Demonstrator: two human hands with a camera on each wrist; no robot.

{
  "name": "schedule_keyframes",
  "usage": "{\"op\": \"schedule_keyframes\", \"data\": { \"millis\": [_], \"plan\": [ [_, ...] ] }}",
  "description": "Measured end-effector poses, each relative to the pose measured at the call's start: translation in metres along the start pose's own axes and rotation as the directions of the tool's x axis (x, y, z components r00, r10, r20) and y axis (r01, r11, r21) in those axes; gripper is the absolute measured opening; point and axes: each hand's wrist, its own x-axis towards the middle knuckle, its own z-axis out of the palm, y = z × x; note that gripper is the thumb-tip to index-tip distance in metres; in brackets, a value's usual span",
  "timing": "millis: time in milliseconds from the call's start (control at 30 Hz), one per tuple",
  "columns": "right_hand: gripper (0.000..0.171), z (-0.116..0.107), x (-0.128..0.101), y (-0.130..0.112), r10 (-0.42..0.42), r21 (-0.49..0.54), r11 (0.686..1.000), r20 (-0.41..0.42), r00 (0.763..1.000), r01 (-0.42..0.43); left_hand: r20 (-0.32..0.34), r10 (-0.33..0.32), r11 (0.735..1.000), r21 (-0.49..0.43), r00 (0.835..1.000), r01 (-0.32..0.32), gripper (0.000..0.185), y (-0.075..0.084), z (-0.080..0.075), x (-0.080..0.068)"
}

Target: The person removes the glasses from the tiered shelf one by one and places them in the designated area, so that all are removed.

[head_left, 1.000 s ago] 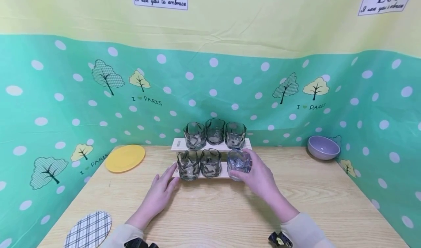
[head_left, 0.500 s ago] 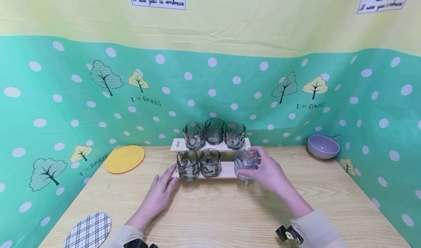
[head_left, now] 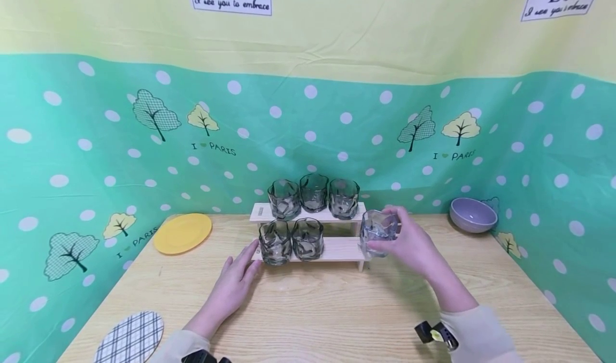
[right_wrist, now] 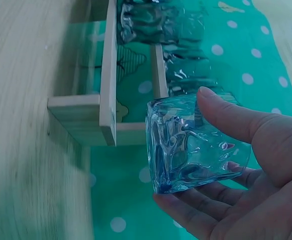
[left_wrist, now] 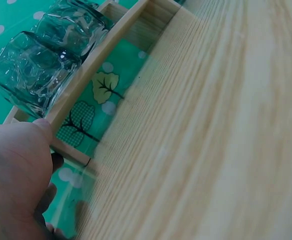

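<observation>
I see the rack (head_left: 308, 249) mid-surface (head_left: 337, 309), five glasses (head_left: 308, 238) on it, plate (head_left: 183, 232) left, bowl (head_left: 473, 215) right.

In the left wrist view the left hand (left_wrist: 13, 175) is cut off by the frame's bottom and left edges, so its fingers mostly go unseen. In the right wrist view the tabletop (right_wrist: 25, 150) is smeared with blur, and the glasses (right_wrist: 156, 22) on the wooden rack (right_wrist: 108, 75) blur together, uncountable there.
</observation>
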Motion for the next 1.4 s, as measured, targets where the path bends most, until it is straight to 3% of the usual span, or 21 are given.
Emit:
{"op": "schedule_keyframes", "data": {
  "millis": [533,933,1400],
  "plan": [
    [0.111,-0.013,0.012,0.027,0.085,0.062,0.995,-0.032,0.996,-0.082,0.016,-0.013,1.0,-0.001,1.0,0.013,0.057,0.001,-0.001,0.0],
    [0.116,-0.009,0.022,0.048,0.125,0.095,0.988,-0.072,0.989,-0.118,0.012,-0.017,1.0,0.002,1.0,0.017,0.057,0.0,0.0,0.0],
    [0.11,0.001,0.041,0.073,0.132,0.092,0.988,-0.088,0.987,-0.124,0.007,-0.017,1.0,0.006,1.0,0.017,0.057,0.0,0.0,0.0]
  ]
}}
